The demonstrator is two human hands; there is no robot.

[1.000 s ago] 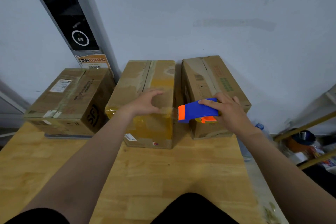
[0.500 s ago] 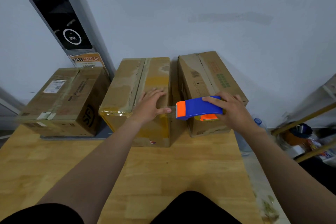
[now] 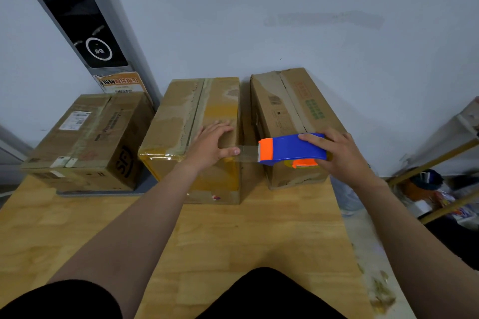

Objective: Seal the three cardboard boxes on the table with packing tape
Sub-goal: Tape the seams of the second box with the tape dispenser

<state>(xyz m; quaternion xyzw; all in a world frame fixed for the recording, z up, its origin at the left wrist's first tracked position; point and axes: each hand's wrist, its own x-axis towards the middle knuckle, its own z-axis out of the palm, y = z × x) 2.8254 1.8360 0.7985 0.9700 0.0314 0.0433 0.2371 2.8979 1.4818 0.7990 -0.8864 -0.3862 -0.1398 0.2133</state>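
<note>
One strip of tape runs sideways off the middle box, pinned by the flat left hand, to the dispenser the right hand grips just right of it.

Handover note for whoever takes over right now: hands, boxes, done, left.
Left hand: flat on the middle box, thumb pinning the tape strip at its right edge.
Right hand: grips the tape dispenser, strip stretched from it to that thumb.
Left box and right box flank it on the table.
Done: tape seemingly run across middle box's near end.
Left: cut the strip; right box's seam looks untaped.
</note>
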